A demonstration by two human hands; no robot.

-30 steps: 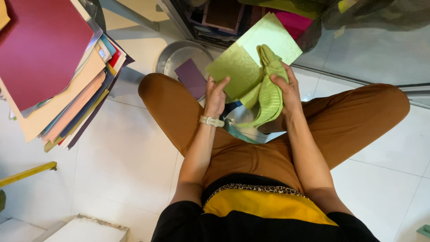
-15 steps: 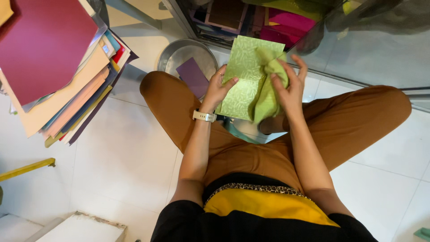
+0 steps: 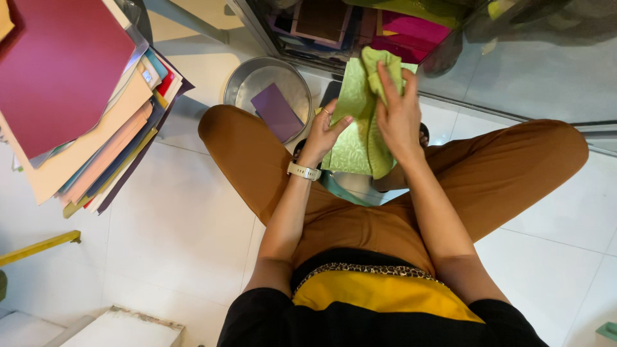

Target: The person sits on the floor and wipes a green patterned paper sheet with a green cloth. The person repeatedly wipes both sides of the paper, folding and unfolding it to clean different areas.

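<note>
the person sits cross-legged on the floor (image 3: 193, 225), and both hands meet above the lap, well clear of the tiles, so the green sheet (image 3: 350, 138) hangs free in the air rather than resting on anything. it looks held up like this so it can be folded without a surface under it.

the left hand (image 3: 324, 132) steadies the sheet's left edge: thumb and fingers are bent and close together, touching the paper from the side, with the sheet's flat face lying just right of the fingertips. a ring shows on one finger and a watch (image 3: 303, 171) on the wrist.

the right hand (image 3: 398, 112) lies over the folded, thicker part at the sheet's right side. its fingers (image 3: 385, 77) are stretched long and pressed together along the fold, tips near the sheet's top edge; the thumb is hidden, so whether it pinches from behind cannot be told.

beyond the left knee a metal bowl (image 3: 247, 83) holds a purple card (image 3: 277, 110). a stack of coloured sheets (image 3: 71, 83) fans out at the floor's upper left.
</note>
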